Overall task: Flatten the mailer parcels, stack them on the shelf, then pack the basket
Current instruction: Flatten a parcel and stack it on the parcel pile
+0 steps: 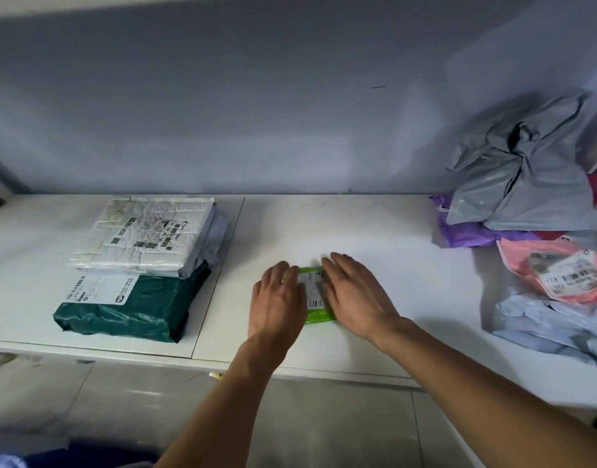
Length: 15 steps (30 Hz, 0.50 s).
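We press the green mailer [319,314] with left hand [278,298] and right hand [354,292] laid flat, neither grip closed on it, so uneven pressure could skid it across the shelf [374,231].

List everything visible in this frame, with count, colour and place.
shelf: one, white, across the view
white parcel: one, white, top of the left stack
dark green mailer: one, bottom of the left stack
small green mailer: one, centre, under both hands
grey mailers: count unclear, top of the right pile
purple mailer: one, under the grey
pink mailer: one, right pile
pale mailer: one, right front
left hand: flat, pressing
right hand: flat, pressing
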{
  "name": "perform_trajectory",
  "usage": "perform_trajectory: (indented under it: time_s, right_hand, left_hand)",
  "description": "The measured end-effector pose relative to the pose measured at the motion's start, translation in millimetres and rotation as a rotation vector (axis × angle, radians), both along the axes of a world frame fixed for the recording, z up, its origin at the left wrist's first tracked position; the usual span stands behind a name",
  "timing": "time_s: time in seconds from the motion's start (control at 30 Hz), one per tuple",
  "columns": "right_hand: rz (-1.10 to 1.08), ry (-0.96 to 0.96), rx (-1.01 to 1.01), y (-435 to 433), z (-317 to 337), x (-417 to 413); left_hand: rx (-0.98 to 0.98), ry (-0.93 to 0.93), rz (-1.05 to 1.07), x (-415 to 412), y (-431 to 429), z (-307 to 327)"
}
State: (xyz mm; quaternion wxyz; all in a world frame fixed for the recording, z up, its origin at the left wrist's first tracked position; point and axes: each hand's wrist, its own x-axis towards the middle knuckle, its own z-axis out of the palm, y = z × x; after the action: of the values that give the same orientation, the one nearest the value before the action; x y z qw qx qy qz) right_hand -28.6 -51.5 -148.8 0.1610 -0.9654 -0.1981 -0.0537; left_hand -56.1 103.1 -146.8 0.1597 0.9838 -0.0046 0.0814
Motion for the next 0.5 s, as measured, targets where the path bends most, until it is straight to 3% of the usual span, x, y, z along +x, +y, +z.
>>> perform_trajectory:
  time_s: [0.17,0.23,0.37,0.5]
  right_hand:
    - [0.023,0.120,-0.046,0.6,-28.4,3.5]
    - [0.009,0.151,-0.084,-6.8,-38.0,2.7]
    - [0.022,0.167,-0.151,-15.2,-44.8,-2.6]
    - [0.015,0.180,-0.160,-15.0,-45.1,-3.0]
  left_hand:
    - [-0.071,0.212,-0.265,13.0,-22.1,-26.0]
    - [0.007,0.157,-0.313,13.8,-22.2,-34.7]
    - [0.173,0.106,-0.287,7.4,-23.6,-47.8]
    - [0.118,0.194,-0.240,2.5,-28.0,-44.4]
